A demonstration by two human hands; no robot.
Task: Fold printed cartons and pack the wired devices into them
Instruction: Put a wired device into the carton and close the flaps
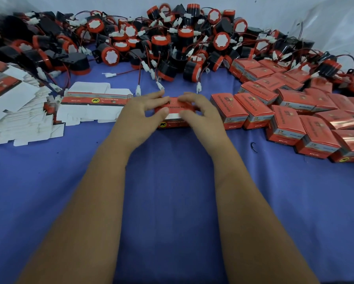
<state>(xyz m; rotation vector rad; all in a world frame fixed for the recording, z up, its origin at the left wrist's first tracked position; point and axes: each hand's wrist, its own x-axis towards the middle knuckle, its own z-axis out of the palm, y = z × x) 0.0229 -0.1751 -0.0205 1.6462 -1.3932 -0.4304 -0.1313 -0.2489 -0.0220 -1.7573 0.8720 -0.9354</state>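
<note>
Carton (173, 114) sits mid-desk, red printed card, partly formed, both hands on it. Left hand (140, 112) grips its left end, fingers (161, 94) curled over the far top edge, thumb on the near face. Right hand (200, 111) grips the right end the same way, thumb near a white flap showing at the front. Looks like a flap is being pressed in or tucked; exact flap state hard to tell, some blur.

Handling judgement: thin card, light, stiff only along the creases, and it dents if squeezed mid-panel. Glossy print is probably a bit slippery. Best taken at the corners and folded edges, pushing flaps along the score lines rather than on the flat faces.

Flat carton blanks (18, 111) are heaped at left on the blue desk (172, 201), white insides mostly up, with one printed blank (94, 100) just beside the left hand. Wired devices (166, 68) are piled along the back, black round bodies with red caps, thin red and black leads ending in white connectors (198, 87). Those bodies look rigid and heavier than the card; the leads are floppy and tangle, so take one by the body and coil the wire in. Finished cartons (284, 119) are crowded at right, closed. No device is in the hands yet.
</note>
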